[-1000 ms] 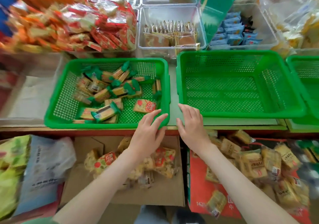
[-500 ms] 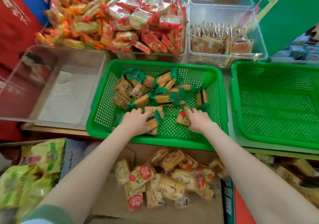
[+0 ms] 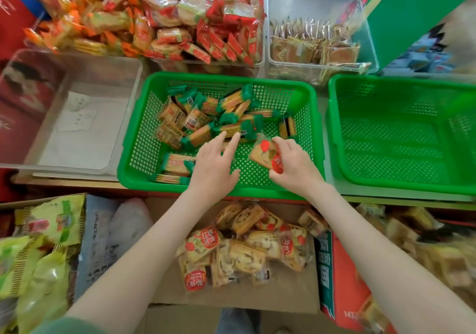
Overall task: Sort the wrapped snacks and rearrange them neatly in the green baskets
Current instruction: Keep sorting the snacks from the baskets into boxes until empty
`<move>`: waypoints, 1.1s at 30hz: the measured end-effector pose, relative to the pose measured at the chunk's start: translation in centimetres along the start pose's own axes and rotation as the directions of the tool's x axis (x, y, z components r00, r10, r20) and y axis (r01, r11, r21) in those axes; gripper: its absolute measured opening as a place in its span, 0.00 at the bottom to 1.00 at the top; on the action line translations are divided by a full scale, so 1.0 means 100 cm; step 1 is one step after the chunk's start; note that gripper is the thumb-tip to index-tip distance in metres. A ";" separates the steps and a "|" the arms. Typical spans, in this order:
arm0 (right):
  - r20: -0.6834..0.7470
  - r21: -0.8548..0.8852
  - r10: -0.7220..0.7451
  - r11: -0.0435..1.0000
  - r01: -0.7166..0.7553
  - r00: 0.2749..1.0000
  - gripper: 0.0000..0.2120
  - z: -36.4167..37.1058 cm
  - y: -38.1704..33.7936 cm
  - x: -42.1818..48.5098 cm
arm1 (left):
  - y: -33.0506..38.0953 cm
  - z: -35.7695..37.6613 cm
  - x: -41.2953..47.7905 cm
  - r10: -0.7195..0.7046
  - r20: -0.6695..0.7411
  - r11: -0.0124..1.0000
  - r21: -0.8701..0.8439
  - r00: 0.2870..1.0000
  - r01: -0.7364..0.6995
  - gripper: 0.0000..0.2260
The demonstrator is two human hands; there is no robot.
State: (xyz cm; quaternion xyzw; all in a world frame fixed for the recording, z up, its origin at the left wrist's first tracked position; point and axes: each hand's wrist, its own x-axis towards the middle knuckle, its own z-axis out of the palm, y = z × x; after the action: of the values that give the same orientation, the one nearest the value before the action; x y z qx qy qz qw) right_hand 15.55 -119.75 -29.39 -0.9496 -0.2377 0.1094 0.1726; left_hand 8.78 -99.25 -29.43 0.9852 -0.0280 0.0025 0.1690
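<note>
Nearest: a cardboard box [image 3: 291, 297] sits below the shelf edge, holding a loose heap of clear packets with red labels [image 3: 242, 246].
Right hand: the right hand [image 3: 293, 166] grips one red-label packet [image 3: 266, 154] — fingers curled round its far edge, thumb under the near side — and holds it over the floor of the left green basket [image 3: 134, 150].
Left hand: the left hand [image 3: 213, 165] is open, fingers spread and reaching toward the green-ended packets [image 3: 219, 119]; its fingertips [image 3: 235, 138] are at the near edge of that pile. It holds nothing that I can see.
Pile: the green-ended packets lie jumbled at all angles across the far and left part of this basket; a few lie apart near the front wall.
Step in hand: probably pulling the odd red-label packet out of a basket that otherwise holds only the green-ended kind.
How to do it well: lift the packet clear of the rim before carrying it sideways, keep the grip light so the contents do not crumble, and use the free hand to square the green-ended ones into rows, all facing one way.
Where it could go: the right green basket [image 3: 332, 138] stands just beside the first and looks empty — a fair place to start a separate kind.
Beyond: clear tubs [image 3: 371, 58] of other snacks line the back.
</note>
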 end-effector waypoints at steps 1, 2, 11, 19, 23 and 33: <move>-0.040 0.018 -0.069 0.997 0.070 0.997 0.35 -0.003 -0.003 -0.011 | 0.012 0.002 -0.006 0.096 -0.016 0.995 0.025 0.995 -0.096 0.37; -0.075 0.024 -0.138 0.990 0.140 0.988 0.34 -0.006 -0.005 -0.022 | 0.022 0.004 -0.011 0.173 -0.029 0.984 0.057 0.984 -0.171 0.39; -0.303 -0.061 -0.354 0.934 0.353 0.885 0.33 -0.020 -0.001 -0.090 | 0.083 0.001 -0.037 0.324 -0.216 0.891 0.397 0.921 -0.220 0.32; -0.348 -0.149 -0.048 0.989 -0.005 0.936 0.29 0.065 0.051 -0.174 | 0.074 0.032 -0.106 0.081 -0.223 0.981 0.189 0.972 -0.039 0.34; 0.100 -0.243 0.251 0.944 -0.221 0.963 0.38 0.105 0.075 -0.181 | 0.058 0.061 -0.140 -0.076 -0.093 0.986 0.140 0.993 0.089 0.36; 0.187 -0.682 0.337 0.721 -0.126 0.923 0.39 0.139 0.095 -0.147 | 0.036 0.100 -0.158 -0.134 -0.081 0.978 0.150 0.988 0.145 0.33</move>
State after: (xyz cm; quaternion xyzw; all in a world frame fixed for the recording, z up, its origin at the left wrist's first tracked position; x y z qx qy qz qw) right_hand 2.74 -130.97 -43.91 -0.9434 -0.1619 0.1814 -0.2254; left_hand -7.27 -105.09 -37.89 0.9942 0.0475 0.0273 0.0924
